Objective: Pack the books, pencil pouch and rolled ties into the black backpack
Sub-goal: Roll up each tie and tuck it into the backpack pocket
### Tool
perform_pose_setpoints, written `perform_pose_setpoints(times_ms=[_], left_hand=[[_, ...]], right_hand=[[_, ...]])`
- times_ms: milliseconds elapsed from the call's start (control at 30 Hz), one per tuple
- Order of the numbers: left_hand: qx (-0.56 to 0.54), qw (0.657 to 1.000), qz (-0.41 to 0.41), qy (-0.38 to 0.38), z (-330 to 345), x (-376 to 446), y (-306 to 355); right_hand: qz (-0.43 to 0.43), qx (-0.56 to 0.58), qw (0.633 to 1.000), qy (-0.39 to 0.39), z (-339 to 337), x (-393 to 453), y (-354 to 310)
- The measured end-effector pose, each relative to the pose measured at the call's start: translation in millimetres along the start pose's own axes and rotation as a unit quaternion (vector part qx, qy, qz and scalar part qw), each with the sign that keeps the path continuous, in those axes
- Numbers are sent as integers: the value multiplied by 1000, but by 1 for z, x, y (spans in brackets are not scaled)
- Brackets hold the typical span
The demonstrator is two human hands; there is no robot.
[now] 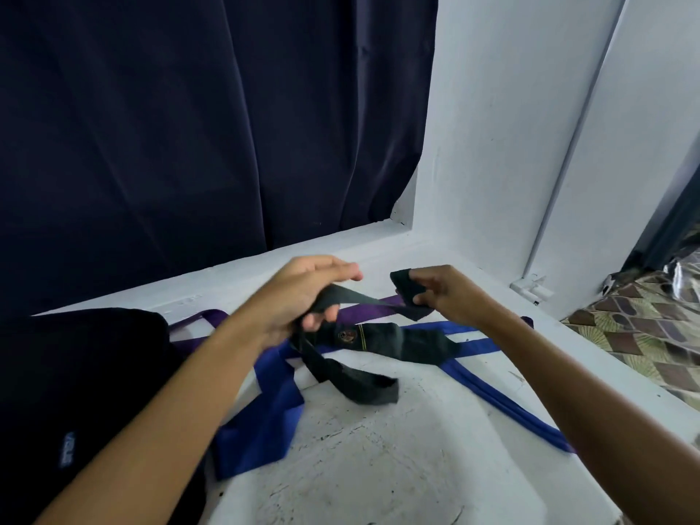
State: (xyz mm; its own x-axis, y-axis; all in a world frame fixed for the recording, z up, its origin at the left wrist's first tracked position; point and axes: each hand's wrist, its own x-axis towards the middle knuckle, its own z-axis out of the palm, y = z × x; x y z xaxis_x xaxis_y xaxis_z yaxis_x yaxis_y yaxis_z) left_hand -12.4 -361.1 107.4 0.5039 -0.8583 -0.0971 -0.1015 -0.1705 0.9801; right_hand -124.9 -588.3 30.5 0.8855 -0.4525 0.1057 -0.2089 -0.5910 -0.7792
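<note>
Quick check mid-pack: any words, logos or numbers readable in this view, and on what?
Pale lettering on the black backpack: sideways and blurred, possibly "ASUS", not certain.
Round emblem on the black tie: too small and blurred to read.
No other text visible.

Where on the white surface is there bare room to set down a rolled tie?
Bare room lies on the white surface nearest the camera, between the blue tie and its thin end. Farther back it is crowded: the black tie and purple tie overlap beside the black backpack.

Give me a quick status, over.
Both hands gripping black tie: left hand mid-strip, right hand rolling its end. Blue tie and purple tie unrolled beneath. Black backpack left.
</note>
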Motion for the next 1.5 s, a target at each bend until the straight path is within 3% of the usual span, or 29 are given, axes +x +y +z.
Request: perform_pose_setpoints(times_ms=[100,267,467,633,1067,1333,1433,1500], left_hand=[[29,999,-7,-20,-16,6,19],[16,996,-15,-85,-10,-4,24],[-32,996,13,-78,15,-25,19],[-33,996,33,-78,34,-34,12],[-63,994,44,-74,42,-51,3],[-54,998,-3,-22,25,-41,15],[-29,999,-19,11,-4,-13,27],[-9,999,-37,25,-31,12,34]], right_hand=[[-16,6,999,33,7,-1,6],[-3,147,986,82,7,-4,7],[33,244,958,145,2,-5,20],[53,259,941,212,6,1,30],[114,301,916,239,4,0,44],[6,154,985,73,2,-9,62],[4,112,992,-51,-2,-18,55],[23,148,976,-156,-6,-27,40]])
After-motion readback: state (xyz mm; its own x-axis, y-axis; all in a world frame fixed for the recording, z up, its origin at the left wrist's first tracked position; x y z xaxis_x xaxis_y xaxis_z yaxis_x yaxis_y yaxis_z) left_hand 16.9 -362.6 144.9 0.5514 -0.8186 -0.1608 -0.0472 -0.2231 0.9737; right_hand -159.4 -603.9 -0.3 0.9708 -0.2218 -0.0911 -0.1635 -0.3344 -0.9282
